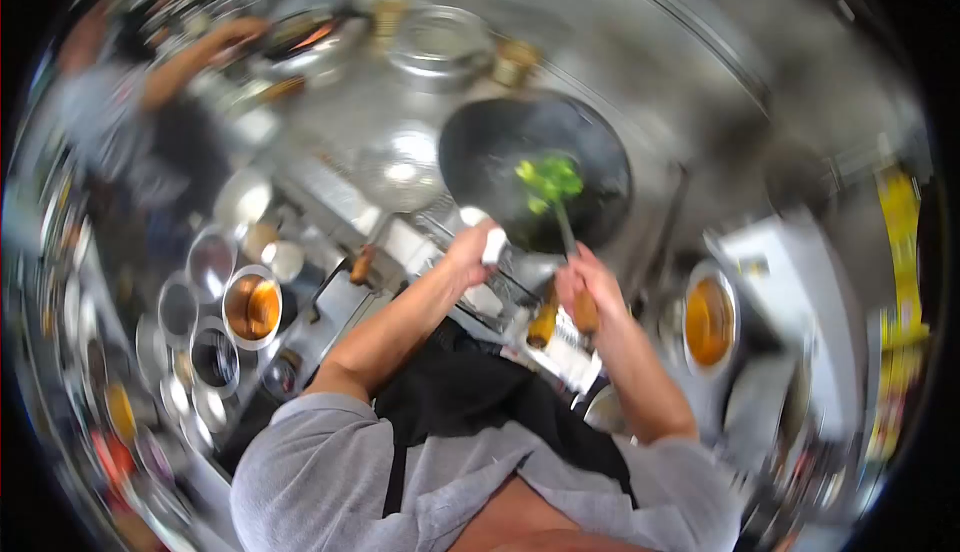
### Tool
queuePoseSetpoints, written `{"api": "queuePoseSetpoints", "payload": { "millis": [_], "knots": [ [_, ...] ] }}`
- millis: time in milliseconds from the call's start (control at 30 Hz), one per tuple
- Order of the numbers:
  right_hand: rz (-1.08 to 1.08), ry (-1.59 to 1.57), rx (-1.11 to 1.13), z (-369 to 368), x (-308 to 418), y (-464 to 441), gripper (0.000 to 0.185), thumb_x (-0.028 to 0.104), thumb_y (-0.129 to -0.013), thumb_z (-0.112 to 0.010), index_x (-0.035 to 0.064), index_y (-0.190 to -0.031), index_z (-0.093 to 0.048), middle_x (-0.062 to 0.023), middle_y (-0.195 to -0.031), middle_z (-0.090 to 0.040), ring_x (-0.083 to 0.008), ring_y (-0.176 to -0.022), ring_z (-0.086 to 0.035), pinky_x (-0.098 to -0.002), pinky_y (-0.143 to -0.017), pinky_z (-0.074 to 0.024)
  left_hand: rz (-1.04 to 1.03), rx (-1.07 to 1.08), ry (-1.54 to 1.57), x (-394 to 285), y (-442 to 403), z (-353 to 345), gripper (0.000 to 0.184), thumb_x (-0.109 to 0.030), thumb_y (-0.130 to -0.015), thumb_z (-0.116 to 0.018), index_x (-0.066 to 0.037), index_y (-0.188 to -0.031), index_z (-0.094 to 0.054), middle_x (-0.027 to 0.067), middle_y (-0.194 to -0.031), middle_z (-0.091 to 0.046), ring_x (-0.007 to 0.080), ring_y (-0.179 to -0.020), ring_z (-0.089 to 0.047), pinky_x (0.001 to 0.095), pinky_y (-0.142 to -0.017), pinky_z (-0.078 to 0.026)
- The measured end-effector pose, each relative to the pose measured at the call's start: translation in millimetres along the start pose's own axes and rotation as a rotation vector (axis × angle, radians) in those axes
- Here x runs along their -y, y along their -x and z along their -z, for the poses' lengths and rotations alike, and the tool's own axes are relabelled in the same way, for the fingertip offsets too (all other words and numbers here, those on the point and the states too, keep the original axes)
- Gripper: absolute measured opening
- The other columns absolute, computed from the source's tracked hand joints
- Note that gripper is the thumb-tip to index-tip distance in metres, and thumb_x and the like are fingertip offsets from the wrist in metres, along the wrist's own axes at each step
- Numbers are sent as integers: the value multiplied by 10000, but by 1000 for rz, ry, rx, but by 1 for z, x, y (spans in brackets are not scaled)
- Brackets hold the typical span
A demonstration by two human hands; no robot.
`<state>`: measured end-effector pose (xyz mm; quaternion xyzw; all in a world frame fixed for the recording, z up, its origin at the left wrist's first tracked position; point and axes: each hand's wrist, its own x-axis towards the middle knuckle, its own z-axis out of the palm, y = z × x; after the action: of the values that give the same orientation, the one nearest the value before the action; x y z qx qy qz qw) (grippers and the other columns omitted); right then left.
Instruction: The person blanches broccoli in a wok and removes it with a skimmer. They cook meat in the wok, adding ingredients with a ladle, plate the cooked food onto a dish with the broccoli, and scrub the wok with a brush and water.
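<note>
A dark wok (480, 142) sits tilted in front of me with a small heap of bright green vegetables (550, 182) in it. My left hand (472, 254) is closed around a white cloth (494, 246) at the wok's near left edge; whether a wok handle lies under the cloth is hidden. Wrapped round the wooden handle of a long metal cooking utensil is my right hand (588, 287). The utensil's shaft (565, 227) reaches into the wok, and its head is covered by the greens, so ladle or spatula cannot be told.
Left of me stand several bowls, one with orange-brown sauce (252, 307). A pot of orange liquid (709, 322) is at the right. Behind the wok is a round metal pot (438, 42). Another person's arm (195, 62) reaches over the counter at upper left. Motion blurs much of the scene.
</note>
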<state>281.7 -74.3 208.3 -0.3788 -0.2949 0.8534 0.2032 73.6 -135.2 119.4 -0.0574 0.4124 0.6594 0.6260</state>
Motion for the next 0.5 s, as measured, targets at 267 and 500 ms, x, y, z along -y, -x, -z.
{"api": "queuePoseSetpoints", "payload": {
  "millis": [267, 500],
  "knots": [
    [-302, 176, 582, -28, 18, 45, 659, 103, -1020, -389, 267, -1562, -51, -42, -757, -411, -48, -424, -368, -216, -355, -375, -423, -332, 121, 31, 230, 103, 96, -160, -865, -623, -129, -914, -546, 9, -665, -535, 148, -502, -532, 319, -428, -419],
    [-865, 238, 1120, -140, -45, 66, 708, 122, -1013, -430, 302, -1557, -14, -50, -782, -405, -68, -433, -401, -245, -383, -437, -784, -855, 376, 138, 411, 113, 79, -137, -896, -577, -70, -936, -574, 63, -732, -609, 142, -524, -571, 286, -415, -445]
  ]
}}
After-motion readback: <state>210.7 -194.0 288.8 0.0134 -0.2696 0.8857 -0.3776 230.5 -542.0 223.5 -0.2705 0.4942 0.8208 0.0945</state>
